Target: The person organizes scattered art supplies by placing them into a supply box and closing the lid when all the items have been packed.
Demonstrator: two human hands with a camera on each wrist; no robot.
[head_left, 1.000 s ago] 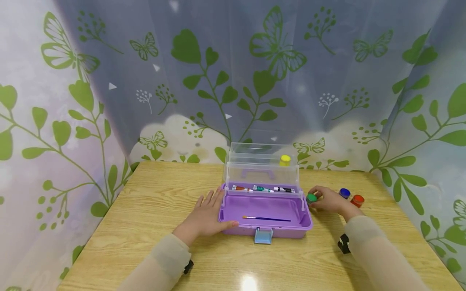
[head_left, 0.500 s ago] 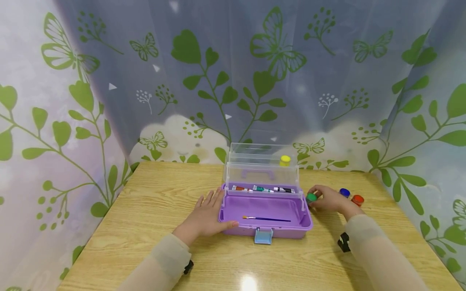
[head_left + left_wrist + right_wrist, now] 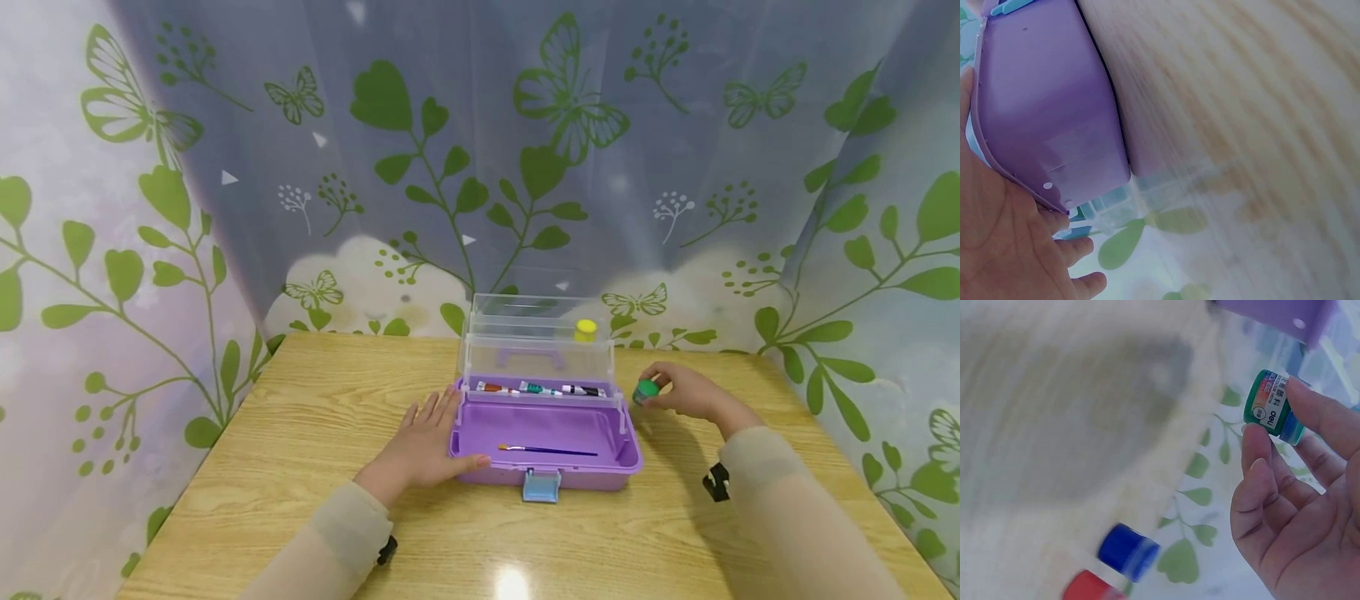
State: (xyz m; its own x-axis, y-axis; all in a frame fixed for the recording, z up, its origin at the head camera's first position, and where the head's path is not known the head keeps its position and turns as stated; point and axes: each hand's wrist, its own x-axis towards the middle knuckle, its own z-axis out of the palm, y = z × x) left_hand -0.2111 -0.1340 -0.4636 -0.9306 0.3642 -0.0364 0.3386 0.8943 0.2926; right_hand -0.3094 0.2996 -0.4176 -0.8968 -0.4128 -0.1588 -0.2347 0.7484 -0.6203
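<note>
My right hand (image 3: 690,392) pinches a green-capped paint pot (image 3: 646,392) between thumb and fingers, right of a purple storage box (image 3: 495,478). In the right wrist view the pot (image 3: 1266,400) lies on its side in the grip, its printed label showing. My left hand (image 3: 420,446) rests along the box's left side with straight fingers, the thumb over the front rim. A paintbrush (image 3: 555,451) lies on the box floor. Paint tubes (image 3: 540,388) fill the tray behind it, and a yellow paint pot (image 3: 586,331) sits higher up behind clear plastic.
Blue (image 3: 1124,550) and red paint pots (image 3: 1088,589) stand on the table near my right hand; the arm hides them in the head view. The box's clear lid (image 3: 525,307) stands raised at the back. A blue latch (image 3: 542,486) hangs in front.
The right hand has lifted the green paint pot up and slightly away from the box's right side, tilting it. The left hand has stayed in place.
</note>
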